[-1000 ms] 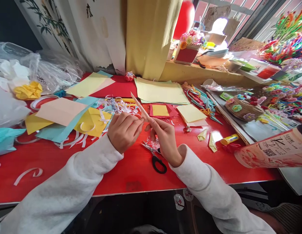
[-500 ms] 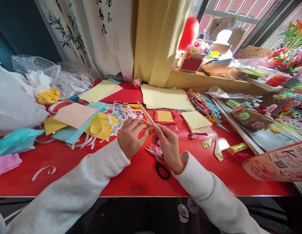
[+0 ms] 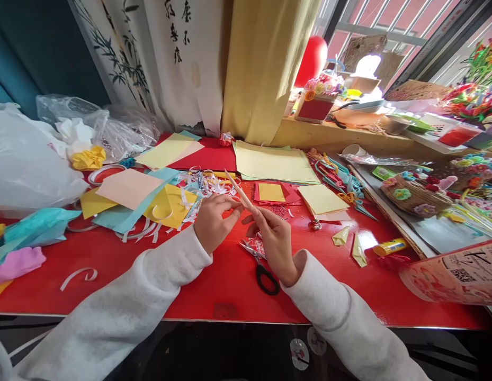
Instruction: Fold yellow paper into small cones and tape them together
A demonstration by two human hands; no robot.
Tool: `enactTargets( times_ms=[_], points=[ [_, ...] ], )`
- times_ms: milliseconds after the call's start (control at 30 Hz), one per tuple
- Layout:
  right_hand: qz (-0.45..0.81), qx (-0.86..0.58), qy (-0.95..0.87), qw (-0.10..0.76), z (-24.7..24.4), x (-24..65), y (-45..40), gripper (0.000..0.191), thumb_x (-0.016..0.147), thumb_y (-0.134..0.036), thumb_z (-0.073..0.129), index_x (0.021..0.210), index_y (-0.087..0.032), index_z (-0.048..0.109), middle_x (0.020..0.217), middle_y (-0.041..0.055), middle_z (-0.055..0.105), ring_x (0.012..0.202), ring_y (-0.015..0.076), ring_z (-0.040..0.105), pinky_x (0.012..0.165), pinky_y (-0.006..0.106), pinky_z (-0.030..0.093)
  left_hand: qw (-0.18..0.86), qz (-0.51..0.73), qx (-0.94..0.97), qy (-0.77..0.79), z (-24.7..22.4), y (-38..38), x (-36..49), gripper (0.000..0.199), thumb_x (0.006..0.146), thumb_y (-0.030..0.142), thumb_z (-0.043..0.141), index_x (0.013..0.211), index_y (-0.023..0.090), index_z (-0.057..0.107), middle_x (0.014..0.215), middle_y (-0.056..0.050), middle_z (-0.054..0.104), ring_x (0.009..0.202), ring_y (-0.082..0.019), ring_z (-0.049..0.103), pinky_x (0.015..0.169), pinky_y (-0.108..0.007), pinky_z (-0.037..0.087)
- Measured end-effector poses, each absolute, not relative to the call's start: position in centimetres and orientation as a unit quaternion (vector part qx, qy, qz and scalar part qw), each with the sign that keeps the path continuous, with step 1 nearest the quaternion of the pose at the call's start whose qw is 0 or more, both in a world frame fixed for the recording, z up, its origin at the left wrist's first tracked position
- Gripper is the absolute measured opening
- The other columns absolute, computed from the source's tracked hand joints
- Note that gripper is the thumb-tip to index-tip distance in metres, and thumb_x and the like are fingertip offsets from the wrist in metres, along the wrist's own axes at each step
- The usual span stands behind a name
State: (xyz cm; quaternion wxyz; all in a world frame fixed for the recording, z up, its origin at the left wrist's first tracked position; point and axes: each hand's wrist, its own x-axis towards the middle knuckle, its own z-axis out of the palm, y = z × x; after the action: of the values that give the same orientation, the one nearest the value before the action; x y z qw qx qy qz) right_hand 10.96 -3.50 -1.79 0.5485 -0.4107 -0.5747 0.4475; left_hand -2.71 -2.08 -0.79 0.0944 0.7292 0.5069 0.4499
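A thin, pale pink folded paper piece (image 3: 238, 190) slants up above the middle of the red table (image 3: 158, 286). My right hand (image 3: 274, 241) pinches its lower end between thumb and fingers. Close beside it, my left hand (image 3: 216, 222) has its thumb and fingertips pressed together at the paper's lower part. Scissors with black handles (image 3: 267, 279) lie partly behind my right hand. Beyond both hands are a yellow square on red paper (image 3: 271, 192) and a heap of white paper strips (image 3: 214, 182).
Coloured sheets (image 3: 128, 189) and a white plastic bag (image 3: 31, 164) occupy the left. Pale yellow sheets (image 3: 275, 161) lie at the back. On the right are small folded pieces (image 3: 359, 251), a yellow glue stick (image 3: 390, 247), a pink cup (image 3: 456, 275) and a woven basket (image 3: 418, 198).
The view has shifted slightly, so the table items appear a little further right and lower. Both hands keep nearly the same pose around the pink paper.
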Motion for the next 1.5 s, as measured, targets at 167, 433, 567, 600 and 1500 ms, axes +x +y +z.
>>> enactTargets(
  times_ms=[167,433,567,600,1500],
  points=[
    [0.448,-0.408,-0.572,0.553,-1.8,11.0,-3.5,0.028,0.084,-0.038,0.049,0.092,-0.017,0.064,0.070,0.0017,0.062,0.048,0.0075,0.052,0.047,0.021,0.043,0.087,0.441,0.739,0.501,-0.5,-2.2,-2.8,0.019,0.081,0.025,0.052,0.080,0.016,0.069,0.079,-0.004,0.067,0.081,-0.019,0.057,0.076,-0.035,0.039],
    [0.445,-0.403,-0.570,0.561,-1.9,10.7,-3.8,0.027,0.084,-0.037,0.048,0.092,-0.017,0.064,0.071,0.0015,0.061,0.048,0.0071,0.052,0.046,0.021,0.043,0.054,0.427,0.746,0.508,-0.4,-2.2,-2.9,0.017,0.080,0.024,0.052,0.076,0.019,0.069,0.079,-0.002,0.069,0.080,-0.019,0.057,0.076,-0.037,0.037],
    [0.445,-0.409,-0.552,0.575,-1.9,10.9,-3.3,0.026,0.084,-0.039,0.048,0.086,-0.017,0.061,0.072,0.0014,0.060,0.046,0.0066,0.050,0.045,0.021,0.041,0.049,0.444,0.741,0.502,-0.4,-1.9,-3.1,0.017,0.080,0.027,0.053,0.077,0.018,0.067,0.080,-0.004,0.067,0.081,-0.019,0.057,0.079,-0.036,0.038],
    [0.444,-0.412,-0.547,0.578,-1.9,11.0,-3.1,0.026,0.084,-0.039,0.048,0.085,-0.017,0.061,0.071,0.0011,0.060,0.045,0.0064,0.049,0.044,0.021,0.040,0.060,0.452,0.736,0.500,-0.4,-1.8,-3.1,0.017,0.080,0.028,0.053,0.078,0.018,0.066,0.080,-0.004,0.066,0.081,-0.019,0.057,0.079,-0.035,0.040],
    [0.284,-0.450,-0.706,0.467,-2.2,11.5,-2.7,0.033,0.087,-0.032,0.044,0.114,-0.021,0.059,0.064,-0.0007,0.054,0.056,0.0096,0.047,0.055,0.022,0.040,0.429,0.514,0.583,0.460,-1.0,-0.8,-3.5,0.033,0.064,0.044,0.068,0.076,0.014,0.061,0.072,-0.004,0.066,0.072,-0.017,0.061,0.070,-0.030,0.047]
  ],
)
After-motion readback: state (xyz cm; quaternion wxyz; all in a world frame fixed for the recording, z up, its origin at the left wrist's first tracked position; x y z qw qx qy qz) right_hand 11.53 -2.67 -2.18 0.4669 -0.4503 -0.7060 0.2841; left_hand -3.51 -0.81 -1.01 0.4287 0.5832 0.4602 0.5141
